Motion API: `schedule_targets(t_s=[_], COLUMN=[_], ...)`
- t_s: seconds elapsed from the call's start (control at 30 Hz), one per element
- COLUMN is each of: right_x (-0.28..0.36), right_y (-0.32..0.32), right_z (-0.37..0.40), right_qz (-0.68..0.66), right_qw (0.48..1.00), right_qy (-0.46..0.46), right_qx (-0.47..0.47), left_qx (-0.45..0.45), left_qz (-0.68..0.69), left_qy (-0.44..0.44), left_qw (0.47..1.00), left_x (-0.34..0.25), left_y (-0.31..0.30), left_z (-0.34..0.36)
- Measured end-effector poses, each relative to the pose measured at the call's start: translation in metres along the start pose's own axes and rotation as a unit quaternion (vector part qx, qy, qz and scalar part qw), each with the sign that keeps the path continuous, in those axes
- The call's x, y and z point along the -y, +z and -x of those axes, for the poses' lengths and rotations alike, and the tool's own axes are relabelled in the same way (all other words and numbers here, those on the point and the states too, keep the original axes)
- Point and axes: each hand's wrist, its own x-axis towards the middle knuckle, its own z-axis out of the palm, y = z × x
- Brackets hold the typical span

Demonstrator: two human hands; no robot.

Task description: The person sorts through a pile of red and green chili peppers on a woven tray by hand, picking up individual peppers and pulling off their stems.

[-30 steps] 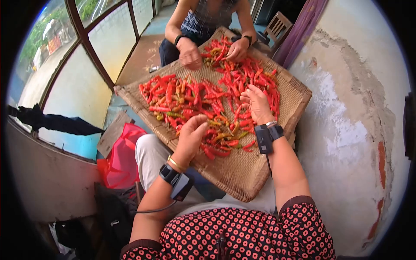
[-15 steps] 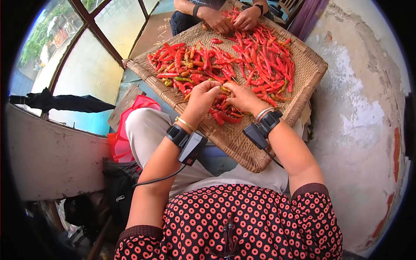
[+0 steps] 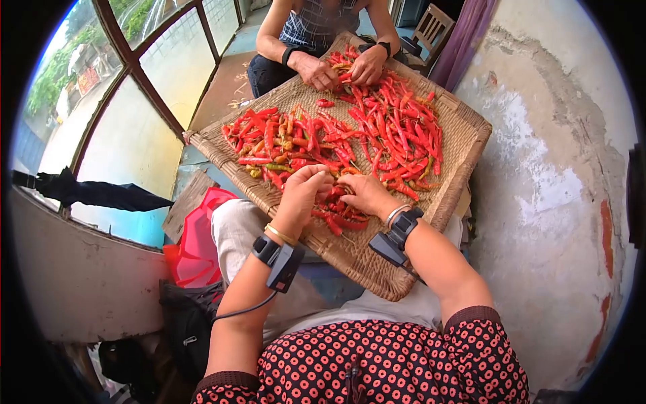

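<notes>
Red chili peppers (image 3: pixel 402 124), with some orange and green ones among them, lie heaped on a large woven tray (image 3: pixel 464 135). My left hand (image 3: pixel 303 196) is over the near part of the heap, thumb and fingers pinched together. What the pinch holds is too small or hidden to make out. Close beside it, my right hand (image 3: pixel 370 195) has its fingers curled in toward the left fingertips, right above the peppers. Whatever lies within those right fingers is hidden. Each wrist wears a bracelet and a black strapped device.
Across the tray a person's hands (image 3: pixel 336 73) handle peppers at the far edge. The tray's near corner rests over my lap. To the right stands a worn plaster wall (image 3: pixel 538 202); at left are a black umbrella (image 3: pixel 114 194), a red bag (image 3: pixel 202 236) and a window.
The view has tilted up, so more of the other person shows. My hands stay close together over the heap; the yellowish pepper between my fingertips before no longer shows clearly.
</notes>
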Motion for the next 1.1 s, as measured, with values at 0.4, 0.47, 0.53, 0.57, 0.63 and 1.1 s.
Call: schedule_targets(t_s=[0.4,0.47,0.53,0.57,0.63,1.1], right_x=[0.0,0.006,0.01,0.014,-0.006,-0.027], right_y=[-0.023,-0.039,-0.049,-0.057,-0.058,-0.006], right_z=[-0.002,-0.001,-0.002,-0.002,-0.008,-0.028], right_qz=[-0.067,-0.096,-0.438,-0.417,-0.375,0.174], right_qw=[0.994,0.99,0.86,0.864,0.882,0.982], right_qy=[0.02,0.061,0.256,0.28,0.285,0.068], right_qx=[-0.081,-0.081,-0.053,-0.044,-0.014,-0.017], left_qx=[0.18,0.191,0.223,0.233,0.23,0.191], left_qz=[-0.453,-0.443,-0.453,-0.482,-0.516,-0.586], left_qy=[0.073,-0.002,0.048,0.061,0.093,0.135], left_qw=[0.87,0.876,0.862,0.843,0.82,0.775], left_x=[-0.013,-0.022,-0.02,-0.021,-0.02,-0.02], left_y=[-0.003,-0.003,-0.008,-0.008,-0.01,-0.013], left_z=[-0.038,-0.03,-0.029,-0.031,-0.032,-0.036])
